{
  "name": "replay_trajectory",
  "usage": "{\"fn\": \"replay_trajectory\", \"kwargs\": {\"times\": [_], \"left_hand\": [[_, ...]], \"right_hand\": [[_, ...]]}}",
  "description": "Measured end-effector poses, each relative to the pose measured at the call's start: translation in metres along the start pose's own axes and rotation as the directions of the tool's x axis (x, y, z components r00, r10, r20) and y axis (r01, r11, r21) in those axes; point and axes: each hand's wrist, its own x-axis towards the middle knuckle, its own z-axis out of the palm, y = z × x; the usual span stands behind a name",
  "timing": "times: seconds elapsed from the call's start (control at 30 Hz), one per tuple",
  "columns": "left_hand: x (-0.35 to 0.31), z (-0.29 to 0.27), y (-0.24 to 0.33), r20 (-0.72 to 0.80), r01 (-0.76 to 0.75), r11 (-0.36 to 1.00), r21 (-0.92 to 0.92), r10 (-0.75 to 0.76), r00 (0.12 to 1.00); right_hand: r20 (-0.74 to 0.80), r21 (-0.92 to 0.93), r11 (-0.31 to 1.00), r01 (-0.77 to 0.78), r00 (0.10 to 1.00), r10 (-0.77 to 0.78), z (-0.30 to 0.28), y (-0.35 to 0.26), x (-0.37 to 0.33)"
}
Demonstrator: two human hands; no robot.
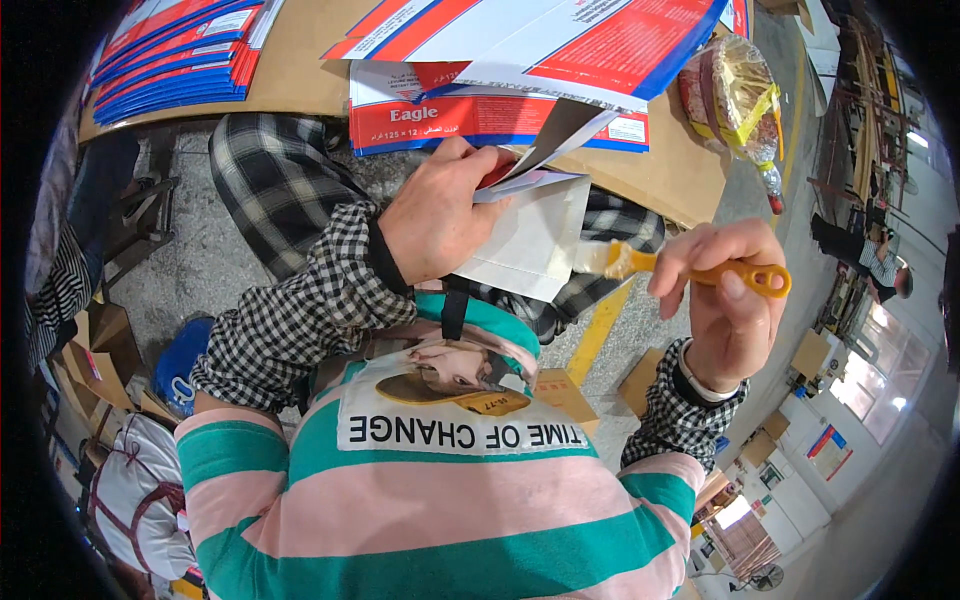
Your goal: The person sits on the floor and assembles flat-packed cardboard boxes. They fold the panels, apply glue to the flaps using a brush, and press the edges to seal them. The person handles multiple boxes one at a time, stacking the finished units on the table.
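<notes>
My left hand (440,215) pinches a folded printed carton sheet by its edge. The sheet's white inner side (520,240) faces me and hangs down over my lap. In my right hand (725,300) is a flat paintbrush (705,275) with an orange-yellow handle, held between thumb and fingers. Its pale bristles point left, at the right edge of the white flap; whether they touch it I cannot tell. Just beyond my left hand lie several red, white and blue carton sheets (450,115), overlapping on the cardboard-covered worktop (680,185).
A stack of similar printed cartons (180,70) fills the far left of the worktop. On the right edge stands a plastic-wrapped tub (735,95) with yellowish contents, beside a small red-capped bottle (772,185). Another person (135,490) sits at the lower left, near open cardboard boxes (105,355).
</notes>
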Motion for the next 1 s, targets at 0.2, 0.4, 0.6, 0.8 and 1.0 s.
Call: {"fn": "replay_trajectory", "kwargs": {"times": [0.2, 0.4, 0.6, 0.8, 1.0], "left_hand": [[-0.001, 0.001, 0.002, -0.026, -0.014, 1.0, -0.001, 0.014, 1.0], [0.001, -0.001, 0.007, 0.006, 0.026, 1.0, -0.015, -0.026, 1.0], [0.002, -0.002, 0.01, 0.052, 0.04, 0.998, -0.045, -0.037, 0.998], [0.0, -0.001, 0.007, 0.054, 0.009, 0.999, -0.048, -0.006, 0.999], [0.0, 0.0, 0.007, 0.052, 0.011, 0.999, -0.04, -0.009, 0.999]], "right_hand": [[-0.015, -0.073, 0.996, -0.041, 0.999, 0.04, -0.003, 0.001, 0.005], [-0.063, -0.086, 0.995, -0.041, 0.997, 0.036, -0.004, 0.011, 0.017], [-0.088, -0.057, 0.998, 0.024, 0.996, -0.029, -0.007, 0.013, 0.023], [-0.068, -0.087, 0.996, -0.003, 0.998, -0.003, -0.012, 0.012, 0.022], [-0.104, -0.097, 0.993, -0.065, 0.993, 0.055, -0.013, 0.012, 0.021]]}}
